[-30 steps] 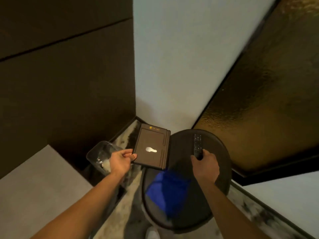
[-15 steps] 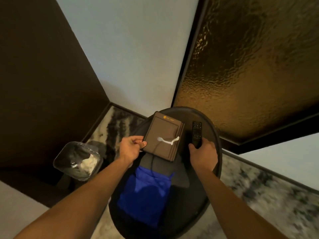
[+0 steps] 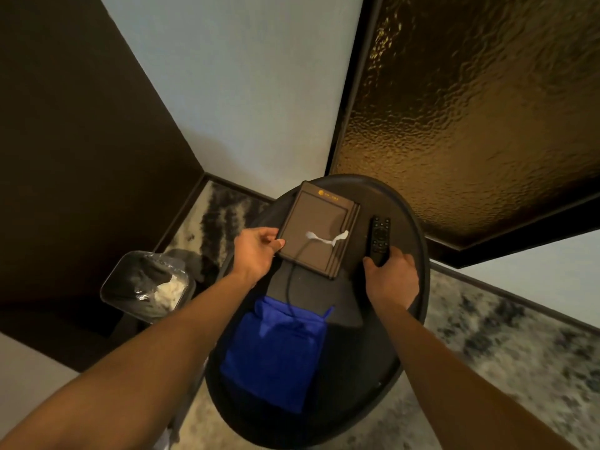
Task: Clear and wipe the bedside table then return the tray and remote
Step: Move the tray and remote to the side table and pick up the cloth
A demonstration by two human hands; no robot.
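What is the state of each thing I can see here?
Brown tray: on the table, held at its left edge by the left hand.
Remote: on the table, gripped by the right hand.
Blue cloth: lying on the round table, untouched.

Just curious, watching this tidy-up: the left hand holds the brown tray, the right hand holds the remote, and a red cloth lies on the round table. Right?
Not quite: the cloth is blue, not red, as the head view shows. The left hand does hold the brown tray, the right hand the remote, on the round table.
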